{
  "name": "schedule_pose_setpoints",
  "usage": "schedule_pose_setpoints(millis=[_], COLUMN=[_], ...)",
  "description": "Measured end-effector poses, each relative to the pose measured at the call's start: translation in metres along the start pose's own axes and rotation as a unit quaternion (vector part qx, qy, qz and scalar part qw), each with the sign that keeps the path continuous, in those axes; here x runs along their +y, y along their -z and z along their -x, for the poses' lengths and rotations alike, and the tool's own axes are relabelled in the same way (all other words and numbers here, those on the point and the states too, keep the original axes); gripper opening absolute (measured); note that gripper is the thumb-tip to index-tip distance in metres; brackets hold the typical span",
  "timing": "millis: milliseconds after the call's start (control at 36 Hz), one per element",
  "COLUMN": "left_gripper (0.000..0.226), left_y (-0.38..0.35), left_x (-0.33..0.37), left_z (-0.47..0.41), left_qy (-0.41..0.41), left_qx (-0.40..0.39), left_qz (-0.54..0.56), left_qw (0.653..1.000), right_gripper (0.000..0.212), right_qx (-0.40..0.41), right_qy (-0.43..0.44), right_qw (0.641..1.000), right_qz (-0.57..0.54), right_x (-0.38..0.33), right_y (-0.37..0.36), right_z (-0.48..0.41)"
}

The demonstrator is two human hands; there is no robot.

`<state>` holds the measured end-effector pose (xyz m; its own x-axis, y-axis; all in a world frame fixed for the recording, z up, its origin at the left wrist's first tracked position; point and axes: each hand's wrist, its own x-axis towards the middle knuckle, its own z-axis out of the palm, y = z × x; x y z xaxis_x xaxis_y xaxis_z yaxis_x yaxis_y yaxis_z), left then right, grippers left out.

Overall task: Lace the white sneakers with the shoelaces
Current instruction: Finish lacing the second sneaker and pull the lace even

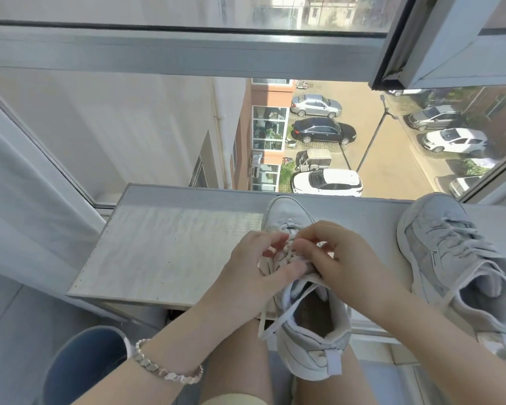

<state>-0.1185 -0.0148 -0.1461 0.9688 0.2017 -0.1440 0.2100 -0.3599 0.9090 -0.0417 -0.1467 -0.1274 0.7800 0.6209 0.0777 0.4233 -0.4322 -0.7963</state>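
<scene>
A white sneaker lies toe-away on the window ledge, its heel over my knee. Both hands work at its eyelets. My left hand pinches the white shoelace on the shoe's left side, and a loose lace end hangs down past the ledge. My right hand has its fingers curled over the lace at the tongue, close to the left hand's fingertips. The lace crossings under the fingers are mostly hidden. A second sneaker, laced, sits at the right on the ledge.
An open window is just beyond the ledge, with a drop to parked cars below. A blue bucket stands on the floor at lower left. A bracelet circles my left wrist.
</scene>
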Motion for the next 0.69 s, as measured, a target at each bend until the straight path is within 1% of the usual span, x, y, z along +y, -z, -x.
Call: schedule_pose_setpoints(millis=[28, 111, 194, 278, 333, 417, 444, 500, 583, 611, 639, 694], left_gripper=[0.058, 0.046, 0.041, 0.034, 0.029, 0.02, 0.015, 0.003, 0.004, 0.01, 0.014, 0.013], left_y=[-0.001, -0.007, -0.013, -0.014, -0.013, -0.01, -0.008, -0.006, -0.001, 0.001, 0.003, 0.006], left_x=[-0.001, -0.001, 0.0, 0.002, 0.003, 0.004, 0.006, 0.011, 0.019, 0.021, 0.023, 0.028], left_z=[0.0, -0.001, 0.0, 0.001, 0.002, 0.005, 0.005, 0.004, -0.001, -0.003, -0.005, -0.006], left_qy=[0.0, -0.006, -0.015, -0.022, -0.035, -0.062, -0.069, -0.072, -0.069, -0.074, -0.081, -0.09], left_qx=[0.004, 0.032, 0.04, 0.045, 0.045, 0.052, 0.057, 0.063, 0.104, 0.114, 0.113, 0.084], left_qz=[-0.007, -0.034, -0.044, -0.046, -0.06, -0.079, -0.081, -0.081, -0.069, -0.078, -0.089, -0.116], left_qw=[1.0, 0.999, 0.998, 0.998, 0.997, 0.994, 0.993, 0.992, 0.99, 0.988, 0.986, 0.986], right_gripper=[0.03, 0.03, 0.026, 0.023, 0.026, 0.02, 0.016, 0.009, 0.007, 0.007, 0.007, 0.007], right_qx=[0.006, 0.007, 0.009, 0.021, 0.043, 0.082, 0.08, 0.048, 0.012, 0.012, 0.016, 0.029], right_qy=[-0.003, -0.027, -0.037, -0.065, -0.078, -0.092, -0.097, -0.11, -0.109, -0.107, -0.106, -0.107], right_qw=[1.0, 0.996, 0.991, 0.987, 0.988, 0.989, 0.989, 0.99, 0.994, 0.994, 0.994, 0.993], right_qz=[-0.02, -0.088, -0.125, -0.149, -0.128, -0.087, -0.083, -0.069, -0.027, -0.021, -0.02, -0.025], right_x=[0.0, 0.002, 0.008, 0.012, 0.013, 0.011, 0.011, 0.009, 0.01, 0.011, 0.011, 0.013], right_y=[0.0, 0.0, -0.001, 0.003, 0.009, 0.022, 0.026, 0.029, 0.026, 0.025, 0.023, 0.021], right_z=[0.001, 0.006, 0.011, 0.015, 0.016, 0.019, 0.021, 0.023, 0.026, 0.027, 0.028, 0.028])
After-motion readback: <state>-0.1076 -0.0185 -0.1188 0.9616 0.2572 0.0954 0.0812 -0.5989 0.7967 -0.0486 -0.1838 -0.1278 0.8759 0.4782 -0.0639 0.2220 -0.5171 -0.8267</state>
